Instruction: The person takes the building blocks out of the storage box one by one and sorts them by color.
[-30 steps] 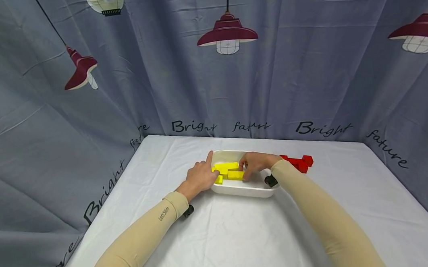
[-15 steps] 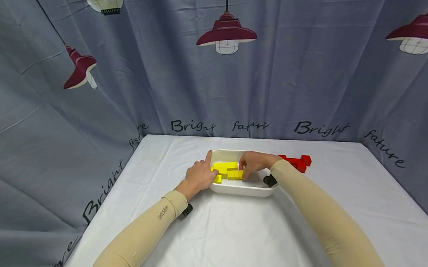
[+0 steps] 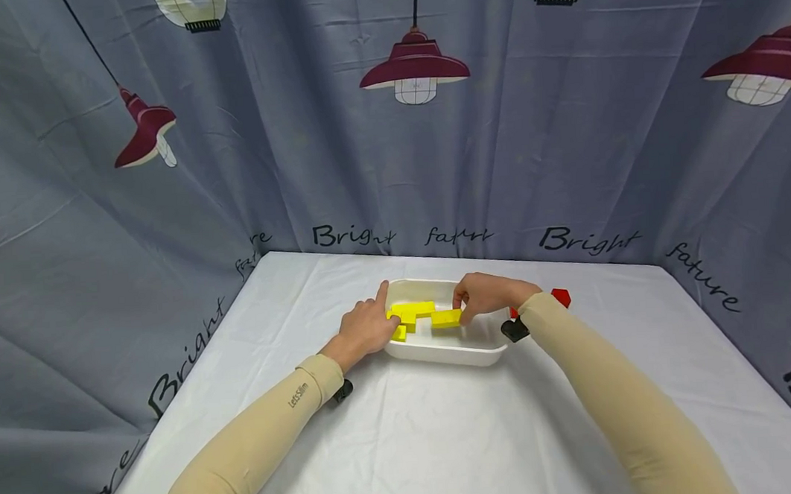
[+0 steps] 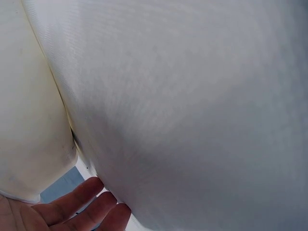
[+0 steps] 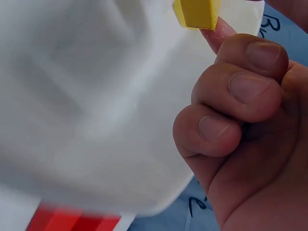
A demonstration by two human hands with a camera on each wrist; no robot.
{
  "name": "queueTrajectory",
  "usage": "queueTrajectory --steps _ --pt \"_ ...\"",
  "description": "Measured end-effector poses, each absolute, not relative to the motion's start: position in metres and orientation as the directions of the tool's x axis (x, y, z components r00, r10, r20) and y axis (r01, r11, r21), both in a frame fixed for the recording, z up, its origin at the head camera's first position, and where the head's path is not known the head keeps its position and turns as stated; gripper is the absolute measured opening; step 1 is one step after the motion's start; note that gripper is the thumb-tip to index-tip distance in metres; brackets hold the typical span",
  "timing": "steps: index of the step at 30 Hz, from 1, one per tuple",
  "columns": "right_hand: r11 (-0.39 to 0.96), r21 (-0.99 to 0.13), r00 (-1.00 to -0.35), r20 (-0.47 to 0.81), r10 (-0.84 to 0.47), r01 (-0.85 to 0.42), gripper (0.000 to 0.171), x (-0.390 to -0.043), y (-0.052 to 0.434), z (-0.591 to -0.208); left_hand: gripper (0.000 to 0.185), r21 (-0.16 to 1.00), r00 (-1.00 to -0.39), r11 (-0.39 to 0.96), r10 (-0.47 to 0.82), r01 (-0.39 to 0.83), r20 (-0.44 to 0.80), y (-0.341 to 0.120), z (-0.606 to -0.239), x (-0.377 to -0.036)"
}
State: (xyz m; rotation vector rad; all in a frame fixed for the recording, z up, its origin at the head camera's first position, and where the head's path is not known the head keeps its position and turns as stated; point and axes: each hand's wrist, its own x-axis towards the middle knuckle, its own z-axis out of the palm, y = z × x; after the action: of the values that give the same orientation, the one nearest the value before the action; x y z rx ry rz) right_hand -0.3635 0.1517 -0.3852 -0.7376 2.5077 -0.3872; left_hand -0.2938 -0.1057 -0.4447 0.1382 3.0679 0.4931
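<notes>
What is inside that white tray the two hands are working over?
The white tray holds yellow blocks. The left hand rests on them at the left side; the right hand pinches one yellow block. Whatever lies under the hands is covered.

Yellow block (image 3: 446,318): a rectangular bar, long axis roughly left-right, lifted above the floor of the white tray (image 3: 441,349) and pinched at its right end by the right hand (image 3: 488,296). In the right wrist view its end face (image 5: 196,13) shows square and plain.

Remaining yellow blocks (image 3: 409,313): clustered at the tray's left end, lying flat and touching one another. The left hand (image 3: 366,327) rests against them, index finger extended along the tray's left rim.
</notes>
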Motion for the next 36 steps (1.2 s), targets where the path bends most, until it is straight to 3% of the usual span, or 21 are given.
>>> queueTrajectory --steps 25,36 --pt "0.803 -0.412 -0.793 -0.252 -0.554 -0.431 0.023 -0.338 0.213 -0.363 0.078 0.315 -0.995 0.945 0.102 0.093 -0.012 -0.107 -0.443 -0.292" --pt "0.813 -0.454 -0.836 -0.226 -0.501 -0.364 0.023 -0.328 0.242 -0.361 0.078 0.315 -0.995 0.945 0.095 0.085 -0.016 -0.106 -0.444 -0.294"
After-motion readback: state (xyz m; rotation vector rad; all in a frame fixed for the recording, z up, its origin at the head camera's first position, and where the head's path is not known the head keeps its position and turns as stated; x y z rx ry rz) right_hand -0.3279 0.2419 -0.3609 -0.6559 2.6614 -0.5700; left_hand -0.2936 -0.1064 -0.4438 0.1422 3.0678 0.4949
